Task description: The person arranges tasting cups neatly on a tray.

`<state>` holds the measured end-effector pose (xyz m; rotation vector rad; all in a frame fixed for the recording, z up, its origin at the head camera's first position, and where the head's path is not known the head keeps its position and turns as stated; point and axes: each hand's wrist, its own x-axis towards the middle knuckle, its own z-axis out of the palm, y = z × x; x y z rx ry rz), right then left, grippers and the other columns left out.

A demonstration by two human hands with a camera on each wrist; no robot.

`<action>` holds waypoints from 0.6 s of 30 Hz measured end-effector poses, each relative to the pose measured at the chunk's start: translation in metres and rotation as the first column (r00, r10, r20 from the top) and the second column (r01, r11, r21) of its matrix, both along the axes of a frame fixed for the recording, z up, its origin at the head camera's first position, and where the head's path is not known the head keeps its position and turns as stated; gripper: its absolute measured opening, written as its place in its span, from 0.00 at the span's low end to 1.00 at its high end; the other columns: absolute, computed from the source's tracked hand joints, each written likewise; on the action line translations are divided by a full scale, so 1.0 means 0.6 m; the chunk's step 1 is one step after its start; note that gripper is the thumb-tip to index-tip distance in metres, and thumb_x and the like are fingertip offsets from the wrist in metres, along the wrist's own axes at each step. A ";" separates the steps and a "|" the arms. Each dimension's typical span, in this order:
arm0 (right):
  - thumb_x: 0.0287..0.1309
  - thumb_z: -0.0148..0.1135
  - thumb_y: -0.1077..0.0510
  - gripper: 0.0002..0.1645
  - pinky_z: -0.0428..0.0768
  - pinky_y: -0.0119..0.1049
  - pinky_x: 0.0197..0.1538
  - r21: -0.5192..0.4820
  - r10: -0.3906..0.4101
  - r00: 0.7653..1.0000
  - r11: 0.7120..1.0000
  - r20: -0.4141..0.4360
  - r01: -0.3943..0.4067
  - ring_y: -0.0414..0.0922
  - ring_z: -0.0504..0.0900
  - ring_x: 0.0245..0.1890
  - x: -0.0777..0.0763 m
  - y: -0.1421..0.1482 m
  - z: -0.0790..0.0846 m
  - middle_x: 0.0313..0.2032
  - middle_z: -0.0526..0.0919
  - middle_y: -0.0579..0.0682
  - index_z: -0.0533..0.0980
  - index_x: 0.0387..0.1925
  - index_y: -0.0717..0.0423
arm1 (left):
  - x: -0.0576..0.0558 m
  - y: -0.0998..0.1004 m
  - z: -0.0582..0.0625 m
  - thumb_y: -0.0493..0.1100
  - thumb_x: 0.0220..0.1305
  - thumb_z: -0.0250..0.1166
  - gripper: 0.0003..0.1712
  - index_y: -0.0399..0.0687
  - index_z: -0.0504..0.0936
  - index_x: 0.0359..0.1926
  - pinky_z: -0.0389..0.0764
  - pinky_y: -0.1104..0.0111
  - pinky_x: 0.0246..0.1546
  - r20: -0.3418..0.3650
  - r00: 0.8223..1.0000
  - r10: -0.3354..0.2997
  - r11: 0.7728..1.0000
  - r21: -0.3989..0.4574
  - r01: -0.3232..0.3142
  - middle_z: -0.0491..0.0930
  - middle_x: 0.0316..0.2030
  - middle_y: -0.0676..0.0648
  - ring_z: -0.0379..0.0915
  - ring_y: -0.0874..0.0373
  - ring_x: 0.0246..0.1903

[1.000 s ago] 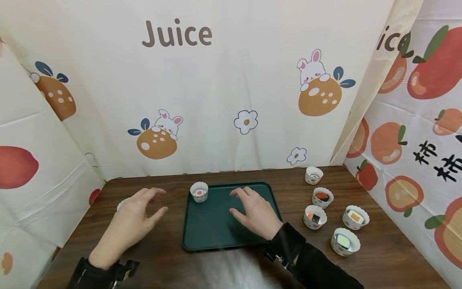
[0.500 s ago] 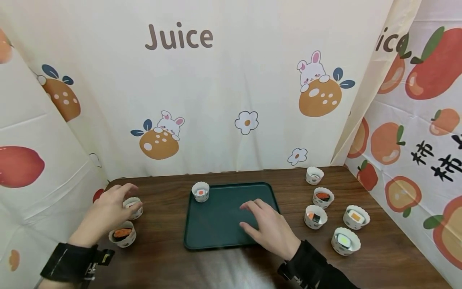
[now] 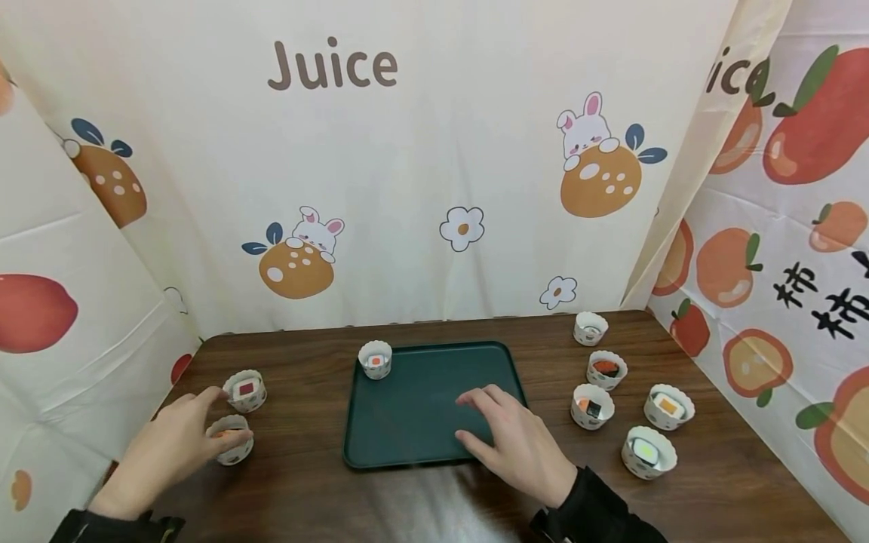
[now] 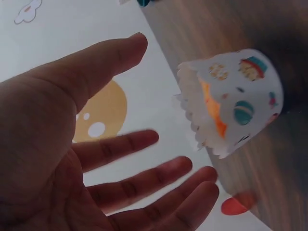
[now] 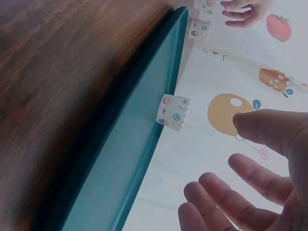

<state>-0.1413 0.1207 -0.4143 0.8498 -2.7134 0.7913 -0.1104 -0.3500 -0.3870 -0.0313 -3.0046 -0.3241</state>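
Note:
At the left of the table, my left hand (image 3: 170, 441) is spread beside a white scalloped paper cup (image 3: 236, 455) with an orange sushi piece inside; the thumb overlaps its rim in the head view. In the left wrist view a gap shows between the spread fingers (image 4: 168, 171) and this printed cup (image 4: 262, 96). Just behind it stands another cup (image 3: 246, 402) holding a piece with a dark red square. My right hand (image 3: 523, 449) hovers, fingers relaxed, over the right part of a dark green tray (image 3: 407, 430). A cup (image 3: 375, 371) stands on the tray's far left corner.
Several more paper cups stand on the right of the brown table (image 3: 299, 490), among them one with a green-topped piece (image 3: 645, 452) and one with an orange-topped piece (image 3: 670, 407). Printed cloth (image 3: 407, 151) hangs behind and at both sides.
My left hand has moved left and then toward the near cup, so both left cups show. My right hand has shifted slightly right and nearer. The cups and tray have stayed in place.

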 end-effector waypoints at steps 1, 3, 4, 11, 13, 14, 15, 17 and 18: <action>0.68 0.74 0.47 0.24 0.83 0.35 0.51 -0.001 0.000 1.000 1.000 0.003 0.000 0.40 0.83 0.51 0.001 0.000 -0.001 0.56 0.83 0.43 0.79 0.62 0.41 | 0.003 0.000 -0.003 0.61 0.55 0.82 0.45 0.28 0.78 0.56 0.82 0.40 0.39 0.011 1.000 0.009 1.000 0.005 -0.009 0.84 0.37 0.36 0.82 0.37 0.40; 0.69 0.73 0.47 0.24 0.82 0.35 0.52 -0.001 0.000 1.000 1.000 0.009 0.000 0.41 0.83 0.52 0.004 0.001 -0.002 0.56 0.83 0.42 0.78 0.62 0.42 | 0.007 0.002 -0.008 0.63 0.54 0.82 0.46 0.28 0.78 0.56 0.83 0.41 0.38 0.028 0.999 0.033 0.999 0.015 -0.033 0.84 0.37 0.36 0.82 0.37 0.40; 0.69 0.73 0.47 0.24 0.82 0.35 0.53 0.001 -0.001 1.000 1.000 0.012 0.001 0.41 0.83 0.53 0.005 0.001 -0.002 0.56 0.82 0.42 0.78 0.63 0.42 | 0.008 0.004 -0.011 0.63 0.54 0.81 0.47 0.28 0.78 0.56 0.83 0.41 0.37 0.040 0.998 0.040 0.999 0.022 -0.041 0.84 0.36 0.37 0.82 0.38 0.39; 0.70 0.71 0.46 0.23 0.83 0.35 0.54 0.006 -0.013 1.000 1.000 0.024 0.013 0.41 0.84 0.54 0.013 0.005 -0.001 0.57 0.82 0.41 0.78 0.63 0.41 | 0.012 0.009 -0.030 0.61 0.54 0.82 0.43 0.29 0.78 0.52 0.79 0.49 0.27 0.019 0.998 0.055 0.998 0.020 -0.055 0.78 0.31 0.42 0.78 0.46 0.32; 0.70 0.71 0.46 0.23 0.83 0.35 0.54 0.006 -0.016 0.999 1.000 0.028 0.016 0.41 0.84 0.54 0.015 0.007 -0.002 0.57 0.82 0.41 0.78 0.63 0.41 | 0.014 0.008 -0.034 0.60 0.54 0.82 0.41 0.30 0.78 0.50 0.78 0.49 0.26 -0.002 0.998 0.061 0.998 0.023 -0.061 0.77 0.31 0.42 0.77 0.46 0.31; 0.70 0.71 0.46 0.23 0.83 0.35 0.54 0.006 -0.018 0.999 1.000 0.030 0.018 0.41 0.84 0.54 0.015 0.008 -0.002 0.57 0.82 0.41 0.78 0.63 0.41 | 0.014 0.007 -0.036 0.60 0.54 0.82 0.40 0.30 0.77 0.49 0.78 0.48 0.26 -0.009 0.998 0.064 0.998 0.025 -0.063 0.77 0.31 0.42 0.77 0.46 0.31; 0.70 0.71 0.47 0.23 0.83 0.35 0.54 0.006 -0.018 0.999 1.000 0.031 0.018 0.41 0.84 0.54 0.016 0.009 -0.003 0.57 0.82 0.41 0.78 0.63 0.41 | 0.015 0.007 -0.037 0.59 0.55 0.82 0.39 0.31 0.78 0.48 0.78 0.48 0.27 -0.015 0.997 0.069 0.997 0.028 -0.069 0.77 0.30 0.43 0.77 0.46 0.31; 0.71 0.71 0.47 0.23 0.83 0.35 0.53 0.006 -0.018 0.999 1.000 0.034 0.018 0.41 0.84 0.54 0.018 0.011 -0.005 0.57 0.82 0.41 0.78 0.63 0.41 | 0.015 0.004 -0.041 0.59 0.55 0.82 0.37 0.31 0.77 0.45 0.78 0.47 0.27 -0.018 0.997 0.079 0.996 0.039 -0.078 0.77 0.29 0.44 0.77 0.46 0.30; 0.71 0.71 0.47 0.23 0.83 0.35 0.53 0.006 -0.019 0.999 1.000 0.033 0.018 0.41 0.84 0.53 0.018 0.013 -0.006 0.57 0.82 0.41 0.78 0.63 0.41 | 0.015 0.003 -0.043 0.59 0.55 0.82 0.37 0.32 0.76 0.43 0.77 0.48 0.26 -0.015 0.996 0.084 0.996 0.044 -0.084 0.76 0.27 0.45 0.77 0.46 0.29</action>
